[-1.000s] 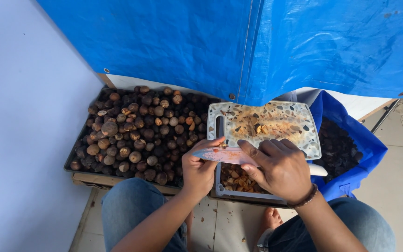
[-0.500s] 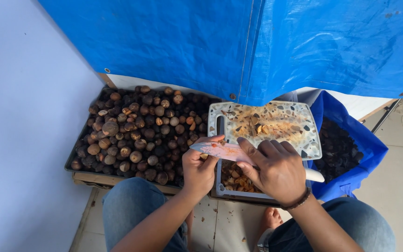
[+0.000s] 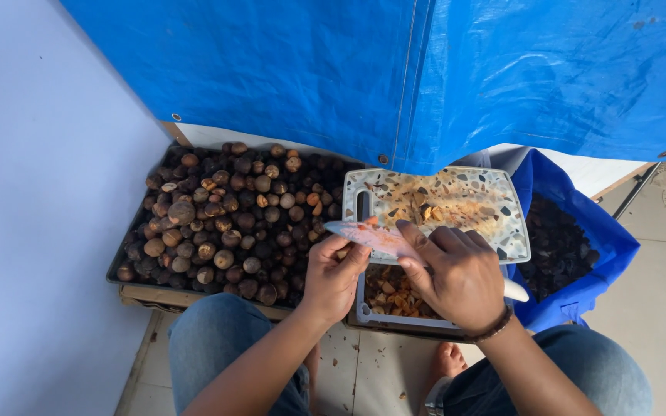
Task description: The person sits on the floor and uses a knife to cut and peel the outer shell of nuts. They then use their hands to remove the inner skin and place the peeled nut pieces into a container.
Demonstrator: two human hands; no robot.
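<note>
In the head view we look down on two bare hands that meet near the centre of the picture. The right hand has its grip closed around a knife: its pale, stained blade points toward 9 o'clock and a bit of white handle shows at 4 o'clock from the hand, past the wrist side. The index finger lies stretched along the back of the blade. The left hand is curled under the blade, with the thumb up against it; its grip is narrow, and we cannot tell what small piece sits inside, because the fingers hide it.

Under both hands stands a white tub with cut brown and orange pieces — it is just at 6 o'clock from the speckled cutting board, which lies tilted over it and is smeared with brown juice. At 9 o'clock from the hands a dark flat tray is heaped with round brown nuts, some darker, some tan. At 3 o'clock a blue sack stands open with black husks inside. A blue tarpaulin hangs at 12 o'clock behind all of this. At the bottom we see knees in blue jeans and a bare foot on the tiled floor.
</note>
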